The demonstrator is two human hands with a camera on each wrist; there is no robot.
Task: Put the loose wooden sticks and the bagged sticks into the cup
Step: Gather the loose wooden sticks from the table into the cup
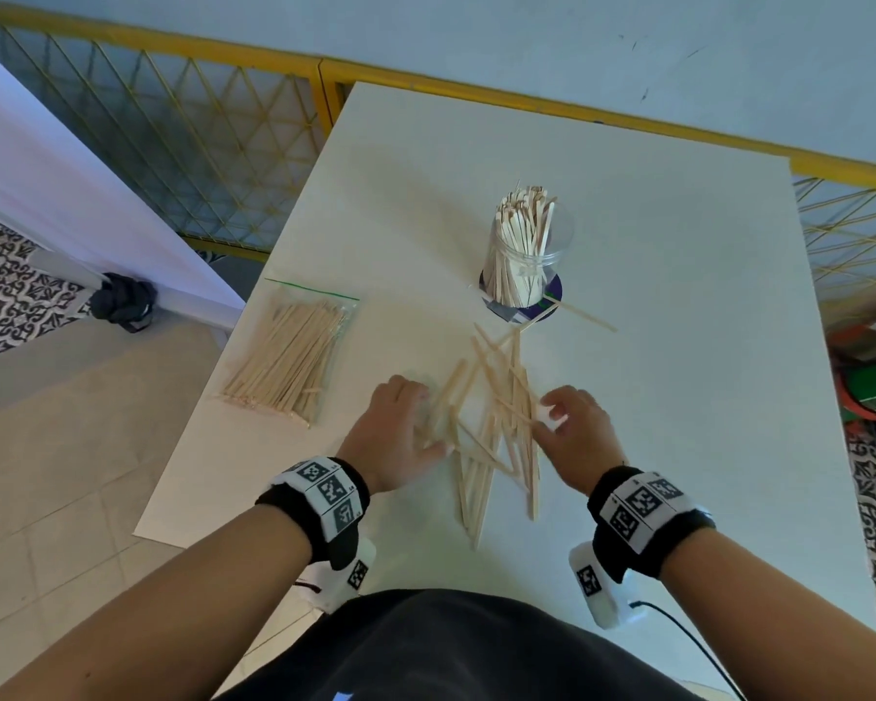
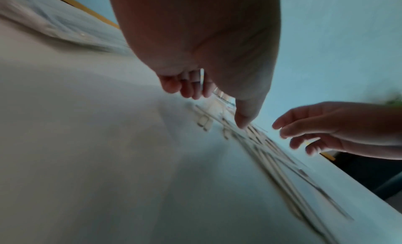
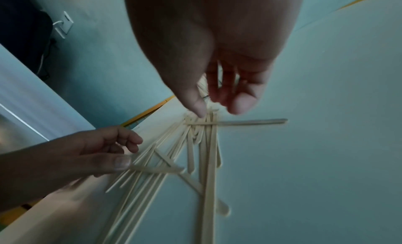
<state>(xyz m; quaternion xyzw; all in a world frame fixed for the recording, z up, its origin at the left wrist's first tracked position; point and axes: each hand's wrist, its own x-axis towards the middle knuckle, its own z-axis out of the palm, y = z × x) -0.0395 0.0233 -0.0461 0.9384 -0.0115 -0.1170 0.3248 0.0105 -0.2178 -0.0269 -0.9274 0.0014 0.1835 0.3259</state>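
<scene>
A clear cup [image 1: 526,255] packed with upright wooden sticks stands mid-table on a purple coaster. Loose sticks [image 1: 491,427] lie in a crossed pile in front of it. My left hand [image 1: 400,427] sits at the pile's left edge, fingers loosely curled, thumb [image 3: 121,162] resting on a stick end. My right hand [image 1: 572,427] is at the pile's right edge, fingers relaxed and thumb tip [image 3: 200,110] touching the loose sticks [image 3: 206,153]. Neither hand grips anything. The bagged sticks [image 1: 289,356] lie flat near the table's left edge. One stray stick [image 1: 587,316] lies right of the coaster.
The white table [image 1: 678,346] ends close to my body and drops off just left of the bag. A yellow mesh fence [image 1: 198,144] runs behind it. A dark bundle [image 1: 122,301] lies on the floor at left, and boxes [image 1: 871,392] sit at right.
</scene>
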